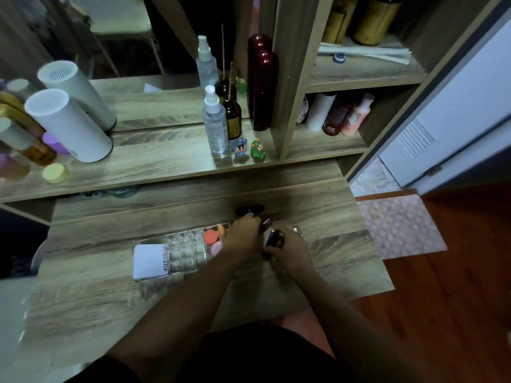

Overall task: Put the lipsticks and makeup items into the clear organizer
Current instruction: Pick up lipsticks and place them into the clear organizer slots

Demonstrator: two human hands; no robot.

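Both forearms reached forward from the bottom edge over a wood-grain desk point(91, 275), the hands meeting near its middle. The left hand point(243, 236) lay curled over the right end of the clear organizer point(182, 252), fingers closed around a dark red tube point(266, 224) whose kind could not be made out. The right hand point(290, 248) gripped a dark lipstick point(273, 239), just beside the organizer. Inside the organizer sat a coral round pot point(211, 236) and a pink round pot point(217, 247); a white card point(148, 261) lay at its left end. A black item point(250, 210) rested on the desk beyond the hands.

Behind the desk rose a raised shelf point(166, 164) — it carried a white cylinder point(69, 125), a clear spray bottle point(215, 123), a brown reed-diffuser bottle point(233, 120), a tall maroon bottle point(264, 89) and two small figurines point(249, 147), all before a mirror point(154, 51). To the right stood open cubby shelves point(359, 78) with bottles, then a red-brown floor point(456, 299) and a pale patterned mat point(401, 225).
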